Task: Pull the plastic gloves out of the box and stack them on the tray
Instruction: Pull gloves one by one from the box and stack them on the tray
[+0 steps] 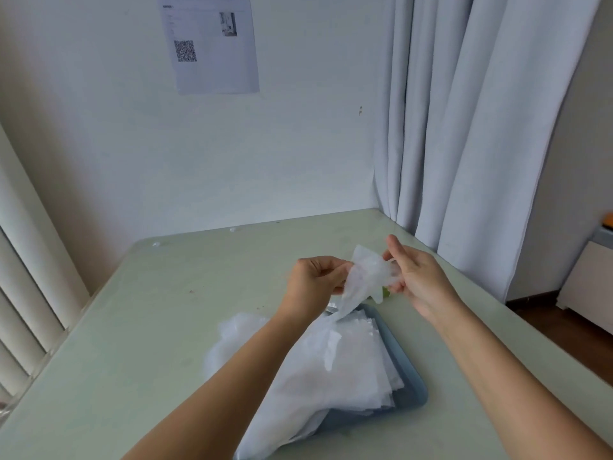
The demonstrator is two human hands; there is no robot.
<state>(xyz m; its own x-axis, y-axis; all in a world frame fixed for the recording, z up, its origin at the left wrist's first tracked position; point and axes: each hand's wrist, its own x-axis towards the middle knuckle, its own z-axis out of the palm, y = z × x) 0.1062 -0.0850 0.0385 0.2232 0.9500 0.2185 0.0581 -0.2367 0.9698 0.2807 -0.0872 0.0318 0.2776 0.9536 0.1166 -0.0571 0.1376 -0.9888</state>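
Plastic gloves (351, 363) lay in a white stack on the blue-grey tray (413, 395), some spilling over its left edge onto the pale green table (149, 327); above the tray's far end both hands held up a single glove (363, 277), crumpled, its lower tip hanging down to the stack; the left hand (315, 280) pinched one side with curled fingers; the right hand (419, 282) pinched the other side between thumb and fingers, forefinger straight; behind, a white curtain (464, 127) hung at the right; a printed sheet (212, 44) was on the wall.
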